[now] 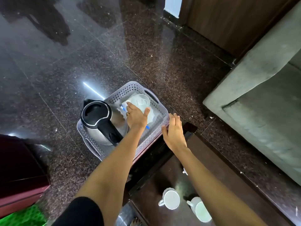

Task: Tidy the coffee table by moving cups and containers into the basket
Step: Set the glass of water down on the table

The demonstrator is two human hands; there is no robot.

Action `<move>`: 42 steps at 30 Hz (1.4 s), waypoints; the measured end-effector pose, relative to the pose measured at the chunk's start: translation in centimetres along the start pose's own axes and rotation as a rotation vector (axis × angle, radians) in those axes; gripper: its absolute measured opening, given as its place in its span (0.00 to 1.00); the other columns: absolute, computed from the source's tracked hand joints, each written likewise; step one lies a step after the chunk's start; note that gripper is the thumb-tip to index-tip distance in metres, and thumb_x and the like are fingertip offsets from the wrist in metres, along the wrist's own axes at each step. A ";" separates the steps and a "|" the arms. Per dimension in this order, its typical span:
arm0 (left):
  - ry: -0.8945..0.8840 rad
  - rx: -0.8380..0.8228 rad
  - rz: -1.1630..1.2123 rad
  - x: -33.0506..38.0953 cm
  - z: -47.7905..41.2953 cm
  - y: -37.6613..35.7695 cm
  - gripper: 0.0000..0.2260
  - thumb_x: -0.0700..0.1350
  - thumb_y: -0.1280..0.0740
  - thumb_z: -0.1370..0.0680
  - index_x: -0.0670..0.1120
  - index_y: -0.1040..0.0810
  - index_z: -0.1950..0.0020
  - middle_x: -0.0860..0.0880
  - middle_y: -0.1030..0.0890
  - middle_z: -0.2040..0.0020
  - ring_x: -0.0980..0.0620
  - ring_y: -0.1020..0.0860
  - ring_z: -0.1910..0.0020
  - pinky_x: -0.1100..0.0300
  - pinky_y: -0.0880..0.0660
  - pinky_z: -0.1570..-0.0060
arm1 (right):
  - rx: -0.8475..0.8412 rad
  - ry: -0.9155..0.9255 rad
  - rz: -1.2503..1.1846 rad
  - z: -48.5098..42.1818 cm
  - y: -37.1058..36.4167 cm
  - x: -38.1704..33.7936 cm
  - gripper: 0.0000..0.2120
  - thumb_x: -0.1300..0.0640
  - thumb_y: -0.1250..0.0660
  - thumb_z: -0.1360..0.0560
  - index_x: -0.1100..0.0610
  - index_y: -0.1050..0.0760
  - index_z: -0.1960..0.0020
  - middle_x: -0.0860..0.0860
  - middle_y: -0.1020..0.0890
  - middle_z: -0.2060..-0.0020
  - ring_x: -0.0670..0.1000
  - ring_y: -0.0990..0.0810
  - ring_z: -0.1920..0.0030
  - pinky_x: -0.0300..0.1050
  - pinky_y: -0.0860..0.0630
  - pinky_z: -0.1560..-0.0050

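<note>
A pale perforated plastic basket (114, 93) sits on the dark floor beside the coffee table's end. Inside it stand a steel kettle (97, 118) with a black lid and handle, and a white cup (142, 100) at the far end. My left hand (136, 115) reaches into the basket and rests on a white container (152, 115) just below that cup. My right hand (174, 132) hovers open by the basket's near right rim, holding nothing. Two white cups, one (170, 199) and the other (202, 211), lie on the dark coffee table (216, 160) near me.
A grey-green sofa (263, 98) fills the right side. A dark red cabinet (19, 173) stands at the lower left, with a green mat (24, 217) below it. A wooden door (228, 20) is at the top right. The polished granite floor (81, 54) spreads beyond the basket.
</note>
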State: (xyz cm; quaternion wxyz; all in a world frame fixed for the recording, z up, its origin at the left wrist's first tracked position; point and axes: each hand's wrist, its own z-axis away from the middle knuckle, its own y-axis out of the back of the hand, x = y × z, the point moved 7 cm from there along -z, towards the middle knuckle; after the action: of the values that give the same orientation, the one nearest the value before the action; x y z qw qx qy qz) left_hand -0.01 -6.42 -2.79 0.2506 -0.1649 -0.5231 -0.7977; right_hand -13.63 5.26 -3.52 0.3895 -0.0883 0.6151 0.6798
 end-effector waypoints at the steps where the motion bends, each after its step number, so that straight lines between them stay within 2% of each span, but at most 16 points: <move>1: -0.003 0.009 -0.005 0.2 -0.3 0.0 0.43 0.58 0.36 0.23 0.35 0.57 0.24 0.37 0.43 0.24 0.36 0.34 0.31 0.45 0.32 0.37 | 0.017 -0.001 -0.012 -0.2 0.0 0.2 0.27 0.56 0.42 0.19 0.63 0.45 0.24 0.61 0.43 0.24 0.59 0.51 0.22 0.56 0.51 0.22; 5: -0.031 0.049 0.061 0.4 -1.5 0.1 0.46 0.59 0.31 0.26 0.37 0.55 0.23 0.40 0.39 0.25 0.38 0.34 0.30 0.45 0.32 0.38 | 0.015 0.002 -0.012 -0.8 0.0 0.6 0.27 0.57 0.41 0.19 0.63 0.46 0.24 0.60 0.43 0.24 0.59 0.51 0.22 0.56 0.50 0.23; 9: -0.080 0.078 0.081 0.5 -2.1 0.1 0.44 0.57 0.27 0.29 0.39 0.47 0.24 0.41 0.32 0.28 0.39 0.30 0.33 0.45 0.30 0.40 | 0.035 -0.001 -0.022 -1.1 0.0 0.8 0.27 0.57 0.41 0.19 0.63 0.45 0.24 0.61 0.43 0.24 0.60 0.51 0.22 0.56 0.50 0.23; 13: -0.071 0.115 0.089 0.5 -2.3 0.6 0.36 0.58 0.24 0.34 0.41 0.34 0.36 0.42 0.22 0.41 0.40 0.22 0.43 0.49 0.26 0.52 | 0.042 -0.011 -0.050 -0.9 -0.1 0.9 0.27 0.57 0.40 0.19 0.64 0.45 0.24 0.61 0.42 0.24 0.60 0.50 0.22 0.57 0.49 0.23; 18: -0.112 0.142 -0.036 1.5 -1.7 1.6 0.35 0.58 0.24 0.35 0.39 0.34 0.40 0.40 0.21 0.45 0.39 0.21 0.48 0.49 0.25 0.54 | 0.056 -0.020 -0.054 0.0 0.3 1.1 0.28 0.56 0.40 0.19 0.64 0.45 0.24 0.62 0.43 0.24 0.61 0.50 0.23 0.58 0.49 0.23; 23: -0.113 0.202 0.040 2.3 -0.1 3.6 0.35 0.60 0.25 0.35 0.38 0.33 0.41 0.40 0.22 0.44 0.38 0.22 0.47 0.47 0.24 0.52 | 0.083 -0.044 -0.051 1.4 1.2 1.7 0.28 0.56 0.40 0.19 0.63 0.45 0.24 0.61 0.43 0.24 0.60 0.50 0.22 0.58 0.48 0.23; 29: -0.251 0.217 0.103 5.4 3.1 6.4 0.34 0.58 0.24 0.36 0.39 0.31 0.41 0.42 0.21 0.48 0.42 0.22 0.50 0.52 0.26 0.55 | 0.140 -0.065 -0.075 4.5 3.4 2.0 0.28 0.55 0.41 0.19 0.62 0.46 0.24 0.60 0.43 0.24 0.59 0.50 0.22 0.57 0.48 0.23; 33: -0.370 0.191 0.072 8.0 6.5 7.0 0.35 0.57 0.24 0.34 0.39 0.32 0.36 0.41 0.21 0.45 0.41 0.22 0.47 0.56 0.32 0.56 | 0.198 -0.106 -0.097 7.4 5.3 2.4 0.28 0.55 0.41 0.19 0.63 0.46 0.24 0.61 0.44 0.24 0.60 0.51 0.22 0.54 0.50 0.22; 38: -0.527 0.099 0.043 11.1 11.6 5.3 0.37 0.60 0.24 0.36 0.42 0.32 0.35 0.43 0.21 0.42 0.42 0.22 0.45 0.52 0.25 0.52 | 0.272 -0.171 -0.112 12.4 7.7 4.0 0.27 0.55 0.42 0.18 0.63 0.47 0.23 0.60 0.45 0.23 0.60 0.51 0.22 0.54 0.51 0.22; 42: -0.651 0.015 -0.010 13.4 17.5 2.6 0.36 0.59 0.24 0.36 0.43 0.31 0.36 0.44 0.21 0.42 0.43 0.23 0.44 0.52 0.26 0.50 | 0.342 -0.263 -0.096 17.7 9.3 6.5 0.27 0.56 0.42 0.19 0.64 0.46 0.24 0.61 0.44 0.24 0.62 0.50 0.23 0.55 0.50 0.23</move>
State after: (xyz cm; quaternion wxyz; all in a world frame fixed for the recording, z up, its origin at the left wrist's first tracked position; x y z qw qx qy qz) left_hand -9.51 5.69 13.21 0.0674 -0.4067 -0.5826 -0.7004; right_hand -17.65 24.57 3.75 0.5075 0.0394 0.6606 0.5518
